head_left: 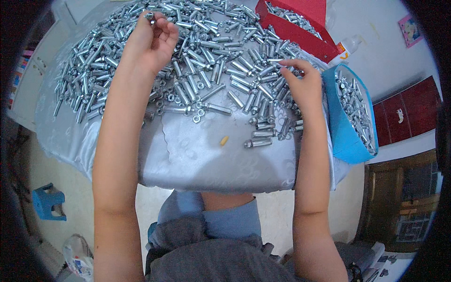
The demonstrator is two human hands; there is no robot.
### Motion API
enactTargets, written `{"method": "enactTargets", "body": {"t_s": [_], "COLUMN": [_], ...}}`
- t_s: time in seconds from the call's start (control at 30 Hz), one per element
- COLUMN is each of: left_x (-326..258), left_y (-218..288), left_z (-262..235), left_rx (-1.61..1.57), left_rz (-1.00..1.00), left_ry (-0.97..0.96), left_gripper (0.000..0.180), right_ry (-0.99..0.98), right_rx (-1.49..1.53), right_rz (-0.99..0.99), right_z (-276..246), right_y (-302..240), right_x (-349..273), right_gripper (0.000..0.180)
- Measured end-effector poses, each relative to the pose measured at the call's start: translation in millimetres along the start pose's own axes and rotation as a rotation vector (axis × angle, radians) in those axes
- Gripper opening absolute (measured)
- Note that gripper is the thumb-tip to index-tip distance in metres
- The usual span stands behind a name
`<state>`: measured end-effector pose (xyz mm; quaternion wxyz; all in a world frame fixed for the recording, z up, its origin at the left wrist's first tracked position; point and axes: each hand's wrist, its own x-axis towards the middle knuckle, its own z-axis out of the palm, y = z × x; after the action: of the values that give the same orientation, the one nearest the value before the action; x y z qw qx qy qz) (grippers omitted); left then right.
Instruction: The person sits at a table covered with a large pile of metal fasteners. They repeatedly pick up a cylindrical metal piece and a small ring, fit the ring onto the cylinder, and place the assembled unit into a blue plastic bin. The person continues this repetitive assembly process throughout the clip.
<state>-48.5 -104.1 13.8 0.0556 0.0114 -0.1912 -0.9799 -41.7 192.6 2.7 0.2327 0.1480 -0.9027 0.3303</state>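
1. Silver-draped table (192, 155) in front of me, and metal bolts (206, 44) heap over it from the far edge round to the left edge, thinning out towards the near edge.
2. Up by the far edge, my left hand (157, 44) pinches a shiny metal piece (149, 16) at the thumb tip, other fingers loosely curled.
3. Across to the right edge, my right hand (305, 84) hangs half open over the heap, thumb and forefinger parted; whether a fingertip touches a bolt, I can't tell.
4. Picking out single bolts looks like the step in hand; that calls for a narrow pinch on one shank.
5. Crossed, overlapping bolts crowd that pinch, and loose nuts (196, 119) lie on the near side.
6. Filled boxes stand by: red box (291, 34) at the far right, blue box (340, 127) along the right edge. Small yellow piece (224, 140) near the near edge.
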Motion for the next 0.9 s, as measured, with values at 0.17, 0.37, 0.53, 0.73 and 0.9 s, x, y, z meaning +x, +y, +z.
{"method": "enactTargets", "body": {"t_s": [0.17, 0.37, 0.53, 0.73, 0.9], "left_x": [21.3, 18.2, 24.6, 28.5, 27.4], "left_y": [24.8, 45.0, 32.3, 28.3, 24.9], "left_z": [-14.0, -4.6, -14.0, -18.3, -19.5], "left_rx": [-0.051, -0.1, -0.242, -0.215, -0.259], "left_rz": [0.097, 0.208, 0.121, 0.09, 0.088], "left_ry": [0.029, 0.244, 0.261, 0.393, 0.377], "left_gripper": [0.022, 0.038, 0.035, 0.028, 0.028], "right_ry": [-0.038, -0.018, -0.098, -0.368, -0.359], "right_rx": [0.012, 0.13, 0.19, 0.044, -0.203], "right_rz": [0.02, -0.161, -0.265, -0.513, -0.564], "right_z": [7.3, 18.4, 33.3, 52.2, 66.2], "right_y": [-12.2, -24.7, -52.7, -87.3, -101.5], "right_x": [-5.9, -8.1, -20.6, -17.2, -2.1], "right_gripper": [0.014, 0.012, 0.012, 0.014, 0.017]}}
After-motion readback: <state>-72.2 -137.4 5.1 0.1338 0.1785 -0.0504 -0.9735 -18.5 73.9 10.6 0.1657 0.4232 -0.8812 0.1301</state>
